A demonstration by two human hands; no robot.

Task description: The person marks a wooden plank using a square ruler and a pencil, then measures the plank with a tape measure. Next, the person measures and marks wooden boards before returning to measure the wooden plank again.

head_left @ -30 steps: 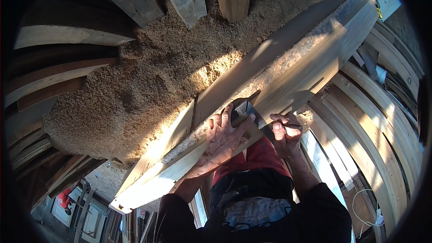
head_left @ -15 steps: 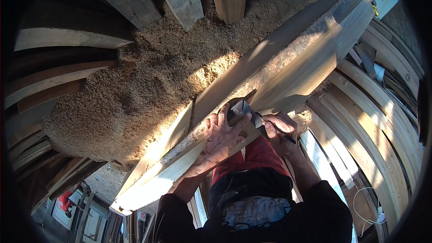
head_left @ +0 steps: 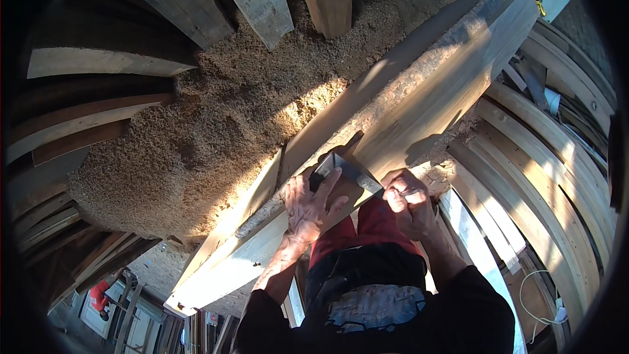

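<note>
Handling of the hatchet: I judge it head-heavy and rigid, steel on a short handle. It wants one hand low on the handle and the other up by the head for control; the edge is the part to keep skin away from.
Right hand (head_left: 407, 204): fist curled tight around the handle end, fully wrapped, nothing else in it.
Left hand (head_left: 313, 204): fingers spread and laid flat, palm down, fingertips up against the near side of the hatchet head (head_left: 346, 172). Pressing and steadying, not gripping; open.
Where the hatchet is: between my two hands, head lying on the plank (head_left: 419, 111), just ahead of my left fingertips and up-left of my right fist.
Look of the hatchet: grey, wedge-shaped head, dull metal, sun catching its upper face. The handle is mostly hidden inside my fist.
Handling of the plank: long, thick, stiff timber; I judge it too heavy to shift one-handed. It stays put under the tool's weight.
Look of the plank: pale sawn face, with a rough bark-like strip along the far edge beyond my left hand. It runs diagonally away from my grip, up to the right.
Beyond the plank: a heap of sawdust (head_left: 196, 137) on the far side from my hands.
To the right of my fist: stacked curved boards (head_left: 557, 177).
</note>
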